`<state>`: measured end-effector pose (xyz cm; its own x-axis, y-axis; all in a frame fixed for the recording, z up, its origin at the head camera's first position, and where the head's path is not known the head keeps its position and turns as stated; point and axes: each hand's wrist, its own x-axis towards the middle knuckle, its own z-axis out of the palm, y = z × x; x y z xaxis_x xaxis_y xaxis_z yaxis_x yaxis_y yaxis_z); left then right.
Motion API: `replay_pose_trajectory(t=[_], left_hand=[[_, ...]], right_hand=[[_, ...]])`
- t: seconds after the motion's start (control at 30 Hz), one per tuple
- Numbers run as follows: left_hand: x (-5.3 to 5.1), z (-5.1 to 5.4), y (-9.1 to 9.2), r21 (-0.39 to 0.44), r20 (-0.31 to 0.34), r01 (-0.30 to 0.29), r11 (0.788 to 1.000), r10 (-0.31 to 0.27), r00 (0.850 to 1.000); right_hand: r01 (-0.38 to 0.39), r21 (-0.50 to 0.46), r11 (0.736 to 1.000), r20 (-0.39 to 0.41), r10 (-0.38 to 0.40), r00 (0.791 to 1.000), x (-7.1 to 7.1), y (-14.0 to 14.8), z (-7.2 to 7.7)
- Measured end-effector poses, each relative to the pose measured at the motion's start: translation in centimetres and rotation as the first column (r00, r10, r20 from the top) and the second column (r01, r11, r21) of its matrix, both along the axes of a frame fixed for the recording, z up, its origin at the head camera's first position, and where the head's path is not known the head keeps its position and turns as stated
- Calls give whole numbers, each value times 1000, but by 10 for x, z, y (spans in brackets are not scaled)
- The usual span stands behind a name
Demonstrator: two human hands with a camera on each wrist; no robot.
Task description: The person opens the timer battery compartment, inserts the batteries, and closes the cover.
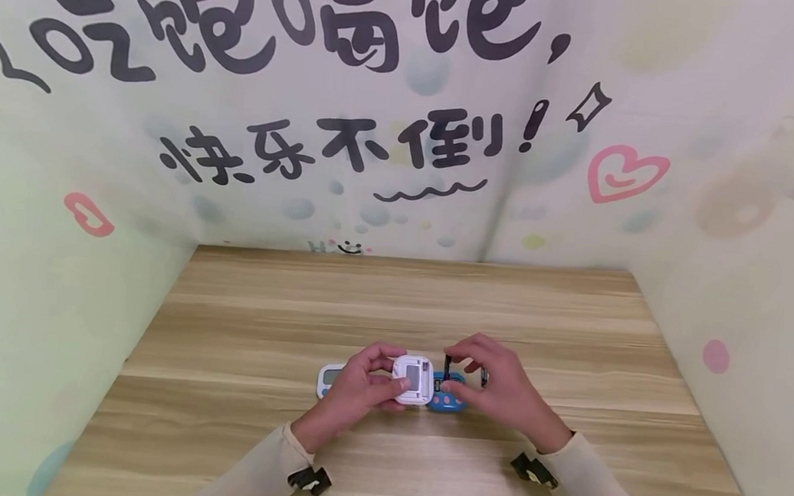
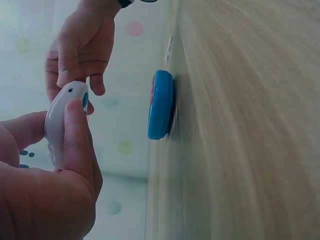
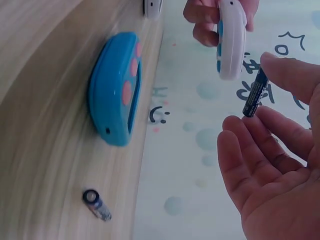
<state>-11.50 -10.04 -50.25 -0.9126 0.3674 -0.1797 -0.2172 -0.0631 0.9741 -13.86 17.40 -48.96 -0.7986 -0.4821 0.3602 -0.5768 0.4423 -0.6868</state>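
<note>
My left hand (image 1: 356, 387) grips a small white timer-like device (image 1: 412, 376), thumb on its face that shows a recessed battery compartment. In the left wrist view the device (image 2: 59, 127) is seen edge-on between thumb and fingers. My right hand (image 1: 502, 374) pinches a dark slim battery (image 1: 447, 365) by its two ends, between thumb and finger. This battery (image 3: 255, 92) is apart from the white device in the right wrist view. Below the hands, a blue device with pink buttons (image 1: 447, 401) lies on the table.
Another white device with a grey screen (image 1: 328, 379) lies on the wooden table (image 1: 421, 303), left of the blue one and partly behind my left hand. A second battery (image 3: 97, 205) lies near the blue device, under my right hand. Printed walls (image 1: 330, 213) enclose the table's back and sides.
</note>
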Motion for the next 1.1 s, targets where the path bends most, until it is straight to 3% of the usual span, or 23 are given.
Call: replay_pose_trajectory(t=[0.23,0.43,0.53,0.73,0.97,1.1], left_hand=[[0,0,1,-3,-8,7,1000,-7,1000],[-2,-1,2,13,-2,15,1000,-15,1000],[-2,-2,2,14,0,17,1000,-17,1000],[-2,-2,1,13,-1,24,1000,-24,1000],[-2,-1,1,15,-20,40,999,-40,999],[-1,-1,2,17,-21,48,999,-47,999]], right_hand=[[-58,-8,998,-41,58,997,6,-14,-2],[-88,33,996,-188,93,978,12,-22,-6],[-103,38,994,-213,108,971,13,-23,-5],[-99,45,994,-187,106,977,15,-23,-3],[-104,6,995,-56,104,993,14,-21,-2],[-115,4,993,-42,115,992,13,-21,-4]])
